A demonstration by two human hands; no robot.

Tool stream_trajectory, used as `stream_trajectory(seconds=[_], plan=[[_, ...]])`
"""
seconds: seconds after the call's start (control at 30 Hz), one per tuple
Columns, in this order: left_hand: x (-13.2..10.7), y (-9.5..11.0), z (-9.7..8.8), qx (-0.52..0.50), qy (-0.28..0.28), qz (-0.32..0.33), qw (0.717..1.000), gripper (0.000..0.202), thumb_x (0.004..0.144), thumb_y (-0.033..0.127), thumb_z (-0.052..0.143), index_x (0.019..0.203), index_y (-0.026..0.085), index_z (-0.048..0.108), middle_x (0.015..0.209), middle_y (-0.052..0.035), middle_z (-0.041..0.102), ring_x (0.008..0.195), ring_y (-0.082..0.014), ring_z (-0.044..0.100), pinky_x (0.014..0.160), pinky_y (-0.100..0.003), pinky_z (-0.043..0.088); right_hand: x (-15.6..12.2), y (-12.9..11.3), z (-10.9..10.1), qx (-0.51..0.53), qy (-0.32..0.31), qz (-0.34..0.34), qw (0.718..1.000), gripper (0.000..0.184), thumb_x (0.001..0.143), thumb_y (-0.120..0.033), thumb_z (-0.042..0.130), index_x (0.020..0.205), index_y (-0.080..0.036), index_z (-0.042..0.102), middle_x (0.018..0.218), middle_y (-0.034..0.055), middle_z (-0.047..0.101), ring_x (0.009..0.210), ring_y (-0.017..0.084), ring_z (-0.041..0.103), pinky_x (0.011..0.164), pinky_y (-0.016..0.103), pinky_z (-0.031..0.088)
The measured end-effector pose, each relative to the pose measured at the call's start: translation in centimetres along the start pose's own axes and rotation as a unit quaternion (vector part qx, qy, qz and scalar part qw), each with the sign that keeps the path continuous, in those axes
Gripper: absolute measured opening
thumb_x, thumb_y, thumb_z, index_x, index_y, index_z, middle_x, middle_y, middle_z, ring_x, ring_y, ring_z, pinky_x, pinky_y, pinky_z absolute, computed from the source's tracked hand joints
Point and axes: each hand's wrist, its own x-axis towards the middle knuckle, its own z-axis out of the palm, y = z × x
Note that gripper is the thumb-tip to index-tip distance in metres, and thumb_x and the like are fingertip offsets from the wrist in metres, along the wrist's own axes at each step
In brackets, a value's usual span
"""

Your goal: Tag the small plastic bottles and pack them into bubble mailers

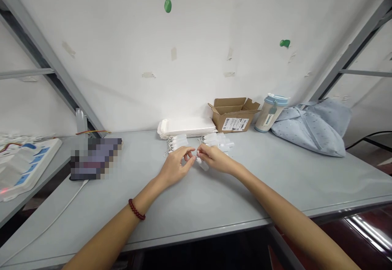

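Note:
My right hand [216, 158] pinches the top end of a small white tag-like piece [202, 164], which hangs below the fingertips just above the table. Its exact kind is too small to make out. Close beside it, my left hand [177, 164] has curved fingers, with a gap between thumb and forefinger; the thumb tip is right by the piece. Behind my left hand lies a row of similar white pieces [178, 142] with thin loops at one end. Another group of white pieces [216, 139] lies behind my right hand, partly hidden by it.
Against the wall are a stack of flat white packets [188, 126], an open cardboard box [235, 117], a lidded tumbler [271, 114] and a light blue cloth bag [310, 129]. A blurred phone-like device [96, 160] with a white cable [58, 217] lies left on the grey table [245, 204].

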Motion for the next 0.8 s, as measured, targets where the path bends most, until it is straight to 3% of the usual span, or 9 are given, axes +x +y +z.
stream_trajectory(seconds=[0.13,0.37,0.6,0.8], plan=[[-0.02,0.1,0.05,-0.006,0.003,0.003,1.0,0.023,0.083,0.034,0.05,0.099,0.019,0.06,0.083,-0.0038,0.064,0.072,-0.0146,0.057,0.059,-0.025,0.043,0.0,0.18,0.28,-0.029,0.004,-0.019,0.999,0.01,0.087,-0.018,0.04,0.081,-0.017,0.048,0.061,-0.0038,0.046,0.054,0.01,0.039,0.054,0.021,0.029],[0.02,0.14,-0.01,-0.009,0.025,0.002,1.0,0.02,0.085,0.024,0.044,0.084,0.019,0.063,0.076,-0.0025,0.064,0.066,-0.0131,0.055,0.058,-0.024,0.041,-0.05,-0.24,0.42,-0.036,-0.018,-0.01,0.999,0.014,0.09,-0.021,0.037,0.082,-0.017,0.048,0.064,-0.0022,0.049,0.057,0.011,0.042,0.055,0.022,0.03],[-0.24,0.66,0.0,-0.005,0.005,0.028,1.0,0.018,0.081,0.03,0.053,0.092,0.019,0.061,0.076,-0.0023,0.06,0.067,-0.0135,0.052,0.06,-0.025,0.042,-0.14,-0.35,0.46,-0.054,-0.013,-0.008,0.998,0.013,0.089,-0.018,0.038,0.084,-0.016,0.049,0.072,0.0017,0.056,0.062,0.011,0.046,0.056,0.021,0.031],[-0.13,0.75,0.25,-0.001,0.025,-0.01,1.0,0.021,0.086,0.027,0.044,0.076,0.018,0.061,0.07,-0.0013,0.061,0.062,-0.0126,0.051,0.058,-0.024,0.04,-0.13,-0.35,0.74,-0.105,-0.022,-0.008,0.994,0.015,0.091,-0.021,0.039,0.082,-0.016,0.05,0.059,-0.0022,0.049,0.052,0.01,0.04,0.051,0.022,0.025]])
